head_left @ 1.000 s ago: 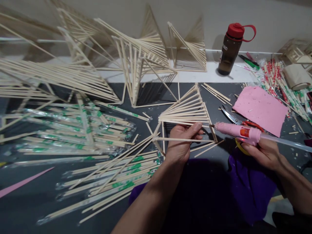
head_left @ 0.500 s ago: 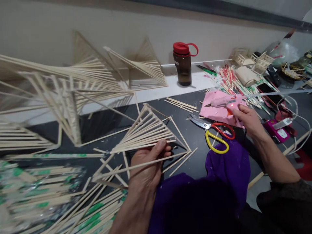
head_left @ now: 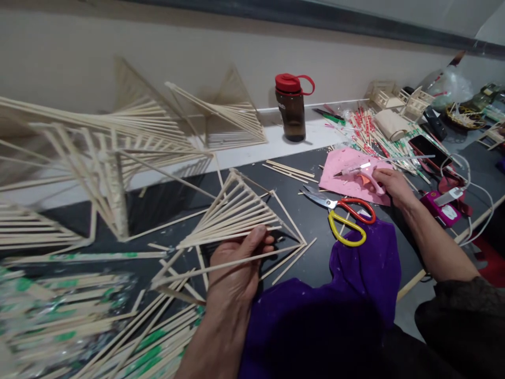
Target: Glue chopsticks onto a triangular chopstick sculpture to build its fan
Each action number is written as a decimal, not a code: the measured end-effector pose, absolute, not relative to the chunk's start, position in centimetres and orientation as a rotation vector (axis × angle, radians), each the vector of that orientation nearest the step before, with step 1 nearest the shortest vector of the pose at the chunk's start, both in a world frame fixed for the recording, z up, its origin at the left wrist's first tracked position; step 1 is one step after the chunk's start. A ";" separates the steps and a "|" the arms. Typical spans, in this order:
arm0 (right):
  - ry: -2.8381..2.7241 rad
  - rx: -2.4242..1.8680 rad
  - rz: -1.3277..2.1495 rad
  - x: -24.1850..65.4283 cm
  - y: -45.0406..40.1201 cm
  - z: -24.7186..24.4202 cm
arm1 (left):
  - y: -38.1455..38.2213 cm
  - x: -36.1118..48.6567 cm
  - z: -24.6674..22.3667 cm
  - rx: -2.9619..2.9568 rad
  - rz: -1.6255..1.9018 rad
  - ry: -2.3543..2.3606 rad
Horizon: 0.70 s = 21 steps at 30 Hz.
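My left hand (head_left: 236, 273) is closed on a fan-shaped frame of thin wooden sticks (head_left: 236, 208), thumb on top near its lowest sticks, the other fingers curled beneath. One long stick of the frame crosses in front of my palm. Over at the right, my right hand (head_left: 392, 187) grips a pink glue gun (head_left: 369, 176) by its rear end. The gun lies tipped on its side on a pink cloth (head_left: 339, 160), nozzle pointing left, with a clear glue stick out of its back. Scissors (head_left: 335, 205) with one red and one yellow handle lie between my hands.
Larger stick structures (head_left: 122, 195) stand at the left by the wall. Wrapped chopsticks (head_left: 59, 310) lie front left. A brown bottle with a red lid (head_left: 291, 110) stands at the back. A phone (head_left: 428, 152), a magenta box with cables (head_left: 440, 208) and a purple cloth (head_left: 366, 258) are rightward.
My right hand has lowered the glue gun onto the pink cloth and turned it on its side. My left hand keeps its hold on the frame. The view has shifted slightly.
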State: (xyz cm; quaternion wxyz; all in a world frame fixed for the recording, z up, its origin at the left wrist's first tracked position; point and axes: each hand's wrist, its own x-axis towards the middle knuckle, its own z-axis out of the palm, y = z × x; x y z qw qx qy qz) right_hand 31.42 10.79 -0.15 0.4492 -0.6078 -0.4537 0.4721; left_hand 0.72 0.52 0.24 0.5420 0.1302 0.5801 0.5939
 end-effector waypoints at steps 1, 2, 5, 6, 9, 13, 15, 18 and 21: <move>-1.103 -1.499 1.192 31.5 10.8 -0.2 | 0.5 0.7 0.2 0.312 1.413 1.375; -1.091 -1.503 1.209 31.6 10.9 -0.2 | 0.5 0.7 0.2 0.314 1.412 1.373; -1.074 -1.538 1.238 31.8 11.0 -0.3 | 0.6 0.7 0.1 0.305 1.403 1.381; -1.067 -1.559 1.232 31.9 11.0 -0.4 | 0.7 0.7 0.0 0.299 1.405 1.389; -1.154 -1.673 1.130 32.2 11.1 -0.6 | 0.8 0.6 -0.2 0.291 1.409 1.409; -1.413 -1.775 0.891 33.0 11.3 -0.9 | 0.9 0.6 -0.4 0.302 1.408 1.409; -1.622 -1.786 0.692 33.5 11.0 -0.8 | 0.9 0.7 -0.3 0.305 1.417 1.410; -1.928 -1.815 0.284 33.9 9.9 -0.6 | 0.6 0.9 0.0 0.309 1.437 1.382; -1.982 -1.826 0.135 34.3 8.6 -0.8 | 0.3 1.1 0.0 0.335 1.451 1.324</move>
